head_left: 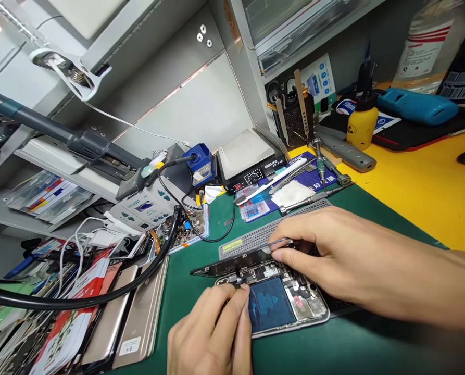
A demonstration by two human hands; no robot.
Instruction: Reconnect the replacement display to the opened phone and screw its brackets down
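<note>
An opened phone lies on the green mat, its black battery and circuit parts exposed. The dark screen panel is tilted up along the phone's far side. My right hand pinches the right end of that panel between thumb and fingers. Near the phone's left end, my left hand has its fingertips pressed together over the inner parts, close below the panel. Anything between those fingertips is too small to make out. Under and behind the phone is a grey perforated pad.
Behind the pad are screwdrivers, a white brush and a heating plate. A black hose crosses the left side above stacked phones. A yellow bottle and a tool holder stand at the back right.
</note>
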